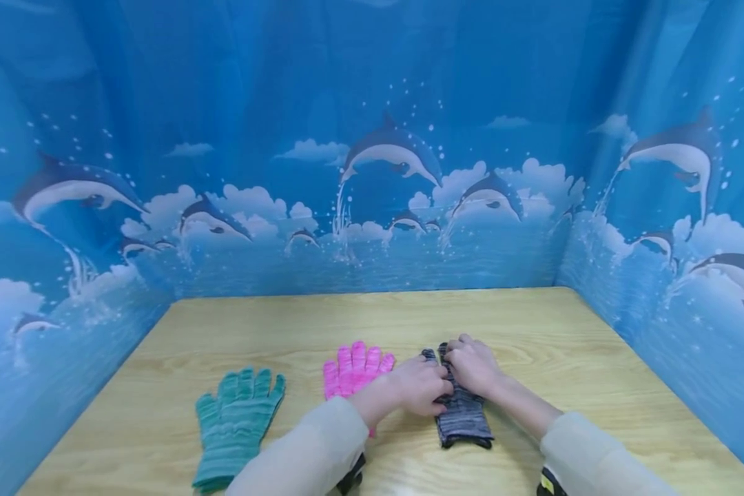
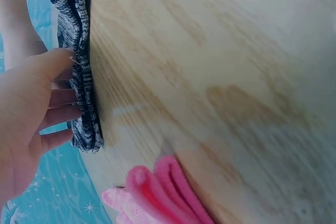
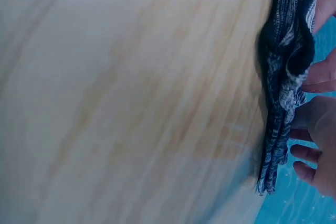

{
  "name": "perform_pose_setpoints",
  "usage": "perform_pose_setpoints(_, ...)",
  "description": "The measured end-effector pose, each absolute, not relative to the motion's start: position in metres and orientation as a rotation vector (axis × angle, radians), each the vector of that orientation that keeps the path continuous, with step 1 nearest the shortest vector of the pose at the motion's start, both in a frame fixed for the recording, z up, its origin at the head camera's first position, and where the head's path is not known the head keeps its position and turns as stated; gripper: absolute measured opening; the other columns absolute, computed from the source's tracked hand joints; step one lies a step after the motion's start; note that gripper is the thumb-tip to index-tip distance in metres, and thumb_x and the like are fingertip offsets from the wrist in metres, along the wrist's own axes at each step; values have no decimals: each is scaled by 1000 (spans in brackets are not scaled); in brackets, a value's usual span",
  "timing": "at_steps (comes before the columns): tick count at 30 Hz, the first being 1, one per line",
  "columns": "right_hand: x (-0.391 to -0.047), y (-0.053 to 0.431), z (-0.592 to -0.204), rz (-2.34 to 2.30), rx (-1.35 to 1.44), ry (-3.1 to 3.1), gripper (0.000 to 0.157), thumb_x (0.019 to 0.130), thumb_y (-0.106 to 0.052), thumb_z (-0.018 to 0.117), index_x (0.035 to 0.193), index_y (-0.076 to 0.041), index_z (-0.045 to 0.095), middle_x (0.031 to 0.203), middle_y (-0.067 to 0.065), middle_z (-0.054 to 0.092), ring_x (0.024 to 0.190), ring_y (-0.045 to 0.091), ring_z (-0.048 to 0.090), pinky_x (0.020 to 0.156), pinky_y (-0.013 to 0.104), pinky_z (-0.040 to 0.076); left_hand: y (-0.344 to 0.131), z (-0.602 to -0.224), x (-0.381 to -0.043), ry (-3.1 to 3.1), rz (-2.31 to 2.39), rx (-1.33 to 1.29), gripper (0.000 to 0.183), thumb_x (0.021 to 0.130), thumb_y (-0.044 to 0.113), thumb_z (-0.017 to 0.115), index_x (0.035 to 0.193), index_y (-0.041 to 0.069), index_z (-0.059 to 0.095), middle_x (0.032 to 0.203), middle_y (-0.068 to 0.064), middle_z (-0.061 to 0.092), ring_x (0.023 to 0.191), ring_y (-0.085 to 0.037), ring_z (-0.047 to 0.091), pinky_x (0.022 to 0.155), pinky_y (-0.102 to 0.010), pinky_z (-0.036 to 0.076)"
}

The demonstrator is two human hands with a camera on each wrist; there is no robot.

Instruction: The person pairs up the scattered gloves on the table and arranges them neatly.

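Observation:
A dark grey marled knit glove [image 1: 463,417] lies on the table, fingers pointing away and black-edged cuff toward me. It looks narrow and layered, and my hands cover part of it. From its left side my left hand [image 1: 418,386] holds it, with the thumb and bent fingers on the knit. My right hand [image 1: 473,364] grips the finger end from the right. In the left wrist view the thumb touches the near edge of the glove [image 2: 81,77]. The right wrist view shows the glove [image 3: 283,72] edge-on, with some right-hand fingers off the knit.
A pink glove [image 1: 355,368] lies left of the grey one, partly under my left forearm. Farther left a green glove [image 1: 232,427] lies flat, fingers away from me. The wooden table [image 1: 273,324] is bordered by blue dolphin-print curtains [image 1: 273,89] at the back and sides.

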State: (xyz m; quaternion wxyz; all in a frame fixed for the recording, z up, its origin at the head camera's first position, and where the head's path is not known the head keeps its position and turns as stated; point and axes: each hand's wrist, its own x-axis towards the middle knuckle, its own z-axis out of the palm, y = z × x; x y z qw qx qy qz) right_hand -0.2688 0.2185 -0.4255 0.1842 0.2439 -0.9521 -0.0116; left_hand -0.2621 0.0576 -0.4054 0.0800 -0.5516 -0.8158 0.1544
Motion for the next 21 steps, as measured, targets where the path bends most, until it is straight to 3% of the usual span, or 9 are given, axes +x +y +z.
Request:
perform_pose_setpoints(10, -270, 229, -426, -30, 773, -2705, 8, 80, -12, 67, 83, -7, 72, 90, 4, 63, 81, 23, 53, 65, 37, 45, 62, -402, -264, -2496, 470, -1646, 26, 83, 47, 62, 100, 26, 63, 99, 8, 57, 89, -6, 53, 81, -26, 42)
perform_pose_setpoints(21, -275, 236, -425, 182, 761, -2761, 13, 78, -13, 70, 87, -5, 73, 91, 6, 63, 85, 25, 54, 72, 40, 48, 67, -403, -268, -2617, 455, -1513, 53, 88, 56, 50, 128, 21, 54, 126, 5, 52, 115, -11, 48, 96, -34, 38)
